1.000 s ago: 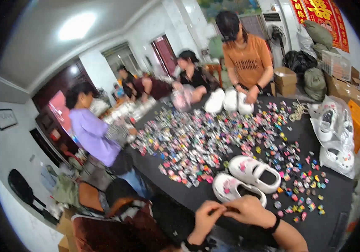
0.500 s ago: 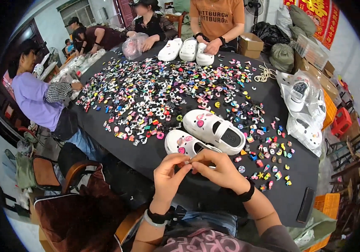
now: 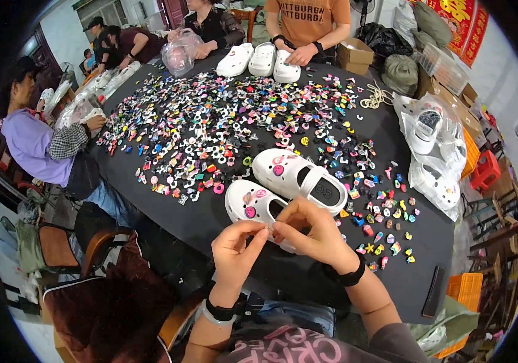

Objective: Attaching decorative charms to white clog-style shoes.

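Observation:
My left hand (image 3: 237, 251) and my right hand (image 3: 310, 233) meet fingertip to fingertip just above the near edge of a black table (image 3: 222, 212). They pinch something small between them; it is too small to make out. Right behind my hands lies a white clog (image 3: 253, 206) with pink charms on it. A second white clog (image 3: 298, 175) with a dark insole lies beside it, further back. Both wrists wear dark bands.
Several small colourful charms (image 3: 210, 133) cover the table. More white clogs (image 3: 262, 60) lie at the far end by a person in an orange shirt (image 3: 307, 21). Bagged white shoes (image 3: 434, 151) sit at the right. A person in purple (image 3: 35, 145) sits left. A wooden chair (image 3: 89, 254) stands near my left.
The view has tipped down and come nearer the table. My hands stay together over the near clog, working the same small thing.

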A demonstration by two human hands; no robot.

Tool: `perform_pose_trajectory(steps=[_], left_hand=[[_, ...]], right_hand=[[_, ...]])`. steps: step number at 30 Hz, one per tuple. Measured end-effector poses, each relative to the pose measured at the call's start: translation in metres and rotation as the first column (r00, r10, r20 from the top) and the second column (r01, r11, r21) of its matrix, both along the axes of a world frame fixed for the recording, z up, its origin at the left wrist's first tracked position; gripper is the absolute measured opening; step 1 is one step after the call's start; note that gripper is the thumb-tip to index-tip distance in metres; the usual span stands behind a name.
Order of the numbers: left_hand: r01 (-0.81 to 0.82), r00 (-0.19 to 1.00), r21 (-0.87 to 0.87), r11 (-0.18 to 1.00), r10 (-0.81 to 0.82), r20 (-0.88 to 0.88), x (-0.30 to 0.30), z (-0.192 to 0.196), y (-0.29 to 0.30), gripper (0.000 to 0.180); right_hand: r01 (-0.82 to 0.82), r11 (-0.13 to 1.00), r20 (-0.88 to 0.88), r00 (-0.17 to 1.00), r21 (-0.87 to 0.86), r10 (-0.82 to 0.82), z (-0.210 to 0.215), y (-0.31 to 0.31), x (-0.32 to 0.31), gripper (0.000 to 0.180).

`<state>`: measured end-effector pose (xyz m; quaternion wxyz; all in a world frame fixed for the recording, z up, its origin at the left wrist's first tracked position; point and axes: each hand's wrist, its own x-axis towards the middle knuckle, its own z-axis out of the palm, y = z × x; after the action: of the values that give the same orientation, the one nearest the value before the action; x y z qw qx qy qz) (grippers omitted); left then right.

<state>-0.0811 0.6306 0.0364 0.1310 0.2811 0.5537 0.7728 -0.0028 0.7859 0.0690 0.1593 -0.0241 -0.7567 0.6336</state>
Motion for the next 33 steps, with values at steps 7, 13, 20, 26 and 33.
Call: perform_pose_trajectory(steps=[7,13,20,26,33], left_hand=[[0.042,0.997,-0.037,0.998,-0.039,0.062,0.006,0.009,-0.006,0.013],[0.051,0.997,-0.040,0.998,-0.048,0.061,0.011,0.011,-0.004,0.015],[0.120,0.984,-0.044,0.992,-0.113,0.135,0.008,0.004,-0.007,0.016],[0.126,0.981,-0.045,0.991,-0.117,0.153,0.011,0.006,-0.004,0.015],[0.074,0.996,-0.108,0.991,-0.068,0.055,0.020,0.006,-0.005,0.017]], right_hand=[[-0.028,0.998,0.006,1.000,0.050,0.028,0.006,0.006,0.002,0.008],[-0.077,0.996,0.024,0.997,0.039,0.076,0.014,0.006,0.005,0.008],[0.005,0.942,-0.132,0.990,0.337,0.042,0.015,0.004,0.006,0.008],[0.081,0.876,-0.224,0.974,0.476,0.032,0.014,0.006,0.008,0.011],[-0.053,0.867,-0.165,0.974,0.495,0.153,0.015,0.015,0.008,0.008]])
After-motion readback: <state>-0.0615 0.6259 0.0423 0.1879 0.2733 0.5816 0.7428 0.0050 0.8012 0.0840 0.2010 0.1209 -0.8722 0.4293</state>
